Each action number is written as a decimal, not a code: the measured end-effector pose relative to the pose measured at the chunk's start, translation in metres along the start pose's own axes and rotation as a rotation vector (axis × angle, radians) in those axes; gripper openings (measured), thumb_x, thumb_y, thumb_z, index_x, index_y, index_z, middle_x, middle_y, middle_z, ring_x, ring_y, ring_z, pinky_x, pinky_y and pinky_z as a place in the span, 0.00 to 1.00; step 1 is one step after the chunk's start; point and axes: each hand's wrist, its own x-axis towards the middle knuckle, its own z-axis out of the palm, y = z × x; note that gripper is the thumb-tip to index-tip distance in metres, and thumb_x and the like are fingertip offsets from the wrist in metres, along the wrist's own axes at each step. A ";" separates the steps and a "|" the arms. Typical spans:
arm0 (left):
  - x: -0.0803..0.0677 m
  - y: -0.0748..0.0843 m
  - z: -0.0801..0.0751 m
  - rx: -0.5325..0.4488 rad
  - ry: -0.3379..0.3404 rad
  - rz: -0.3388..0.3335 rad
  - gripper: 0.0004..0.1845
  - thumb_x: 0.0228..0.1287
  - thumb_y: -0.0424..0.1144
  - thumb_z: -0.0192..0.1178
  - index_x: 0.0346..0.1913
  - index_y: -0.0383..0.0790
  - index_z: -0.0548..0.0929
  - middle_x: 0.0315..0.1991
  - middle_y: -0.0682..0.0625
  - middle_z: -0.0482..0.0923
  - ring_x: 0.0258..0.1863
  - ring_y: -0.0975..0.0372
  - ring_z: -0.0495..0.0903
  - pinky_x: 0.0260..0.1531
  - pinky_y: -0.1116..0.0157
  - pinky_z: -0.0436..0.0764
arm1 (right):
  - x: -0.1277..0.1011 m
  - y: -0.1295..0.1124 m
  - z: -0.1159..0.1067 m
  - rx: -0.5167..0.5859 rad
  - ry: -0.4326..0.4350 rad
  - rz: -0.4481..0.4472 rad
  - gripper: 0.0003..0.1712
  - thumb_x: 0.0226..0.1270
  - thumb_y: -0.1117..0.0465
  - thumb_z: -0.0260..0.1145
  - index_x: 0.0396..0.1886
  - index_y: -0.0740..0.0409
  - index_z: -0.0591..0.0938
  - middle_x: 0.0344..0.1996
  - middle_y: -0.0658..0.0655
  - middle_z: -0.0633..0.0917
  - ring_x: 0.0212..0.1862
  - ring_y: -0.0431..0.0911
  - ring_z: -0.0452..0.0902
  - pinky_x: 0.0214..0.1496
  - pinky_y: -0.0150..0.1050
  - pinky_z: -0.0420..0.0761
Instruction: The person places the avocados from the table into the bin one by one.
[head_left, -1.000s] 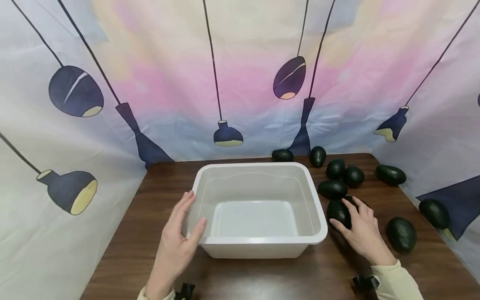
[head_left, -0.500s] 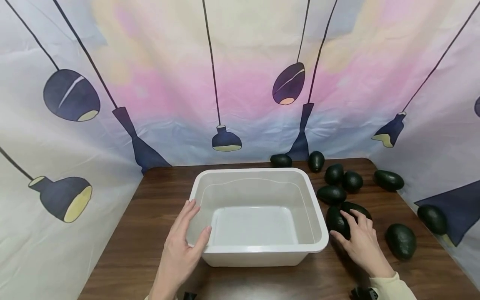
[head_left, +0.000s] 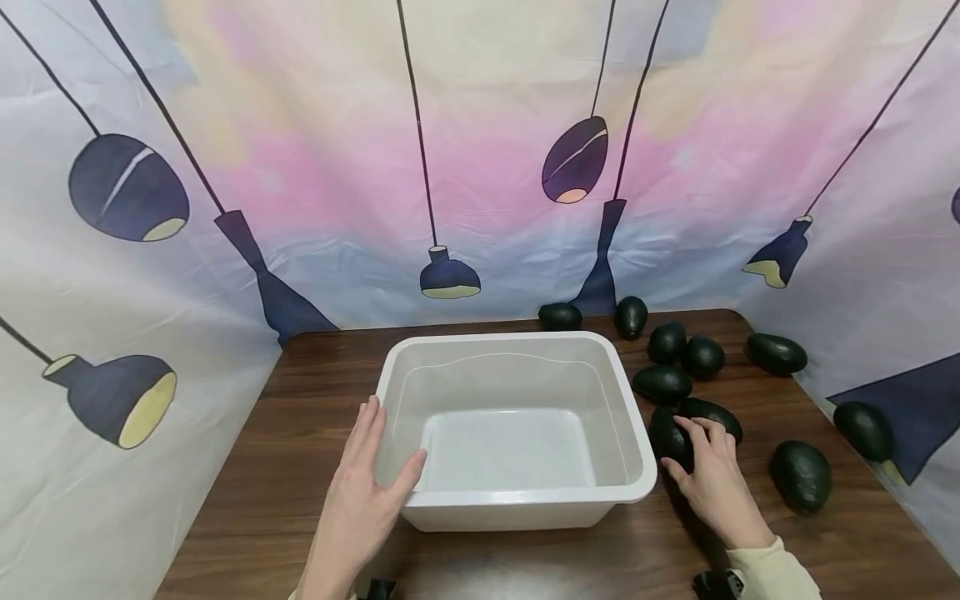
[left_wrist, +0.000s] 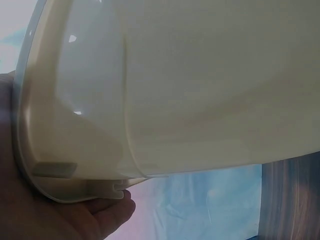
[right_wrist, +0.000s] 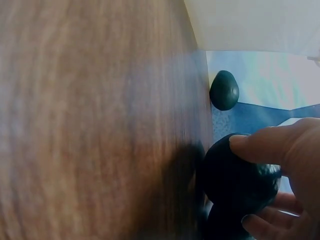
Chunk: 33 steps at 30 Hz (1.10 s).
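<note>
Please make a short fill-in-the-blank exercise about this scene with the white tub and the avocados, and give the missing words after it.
1. The left hand holds the white tub at its near-left ____.
2. The inside of the tub is ____.
3. The right hand grips an ____, which lies on the table beside the tub.

Missing words: corner; empty; avocado
</note>
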 end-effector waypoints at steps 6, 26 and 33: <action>0.000 -0.002 0.000 0.017 -0.023 -0.002 0.44 0.65 0.56 0.61 0.72 0.28 0.59 0.77 0.47 0.48 0.75 0.55 0.47 0.69 0.47 0.57 | -0.001 0.002 0.000 0.012 0.005 0.025 0.35 0.51 0.70 0.75 0.60 0.71 0.72 0.53 0.74 0.68 0.54 0.67 0.61 0.47 0.65 0.70; -0.003 -0.001 0.005 -0.008 0.043 0.027 0.37 0.68 0.48 0.60 0.71 0.30 0.62 0.75 0.47 0.53 0.74 0.53 0.52 0.69 0.53 0.58 | 0.004 -0.020 -0.028 0.183 0.119 0.257 0.34 0.67 0.54 0.66 0.69 0.60 0.68 0.56 0.67 0.69 0.52 0.60 0.68 0.49 0.53 0.70; -0.001 -0.002 0.006 -0.008 0.057 0.031 0.36 0.68 0.48 0.60 0.71 0.30 0.63 0.75 0.48 0.53 0.74 0.53 0.53 0.69 0.53 0.58 | 0.007 -0.043 -0.041 0.336 0.250 0.296 0.30 0.66 0.59 0.67 0.68 0.49 0.73 0.50 0.49 0.73 0.45 0.35 0.68 0.44 0.21 0.67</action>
